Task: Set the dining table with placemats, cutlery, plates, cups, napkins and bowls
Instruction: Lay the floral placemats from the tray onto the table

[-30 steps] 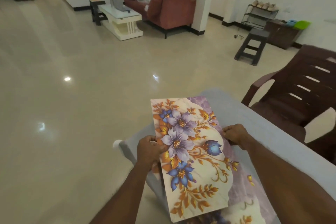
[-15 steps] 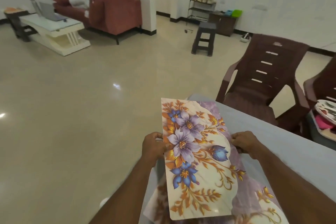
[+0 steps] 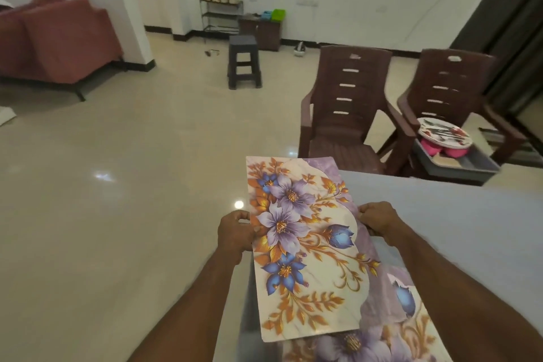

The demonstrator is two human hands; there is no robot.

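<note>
head view, looking down over two bare forearms: the left hand [image 3: 236,232] pinches the left long edge of a rectangular floral placemat [image 3: 296,244] (cream and lilac, printed with purple and blue flowers and orange leaves), thumb on the printed face and fingers curled underneath. the right hand [image 3: 379,219] grasps the opposite long edge, its fingers curled round the rim at about the same height along the mat. held between the two grips, the placemat is lifted and tilted, its far short edge reaching out past the hands and its near short edge hanging back toward the person. below the right-hand grip, and partly covered by the held mat, lies a second placemat of the same floral print [image 3: 405,320], flat on the pale grey dining table [image 3: 470,229]. the left-hand grip hangs just off the table's left edge, over the glossy beige tiled floor [image 3: 117,185]. beyond the grips, past the far side of the table, stand two brown plastic armchairs; the nearer brown slatted armchair [image 3: 346,109] has a bare seat, and the further brown slatted armchair [image 3: 452,88] carries a grey plastic tub [image 3: 458,164] with a round patterned plate [image 3: 443,135] resting over pink bowls [image 3: 432,147]. farther off to the left of the grips are a dark plastic stool [image 3: 244,62] and a red upholstered sofa [image 3: 58,38].
</note>
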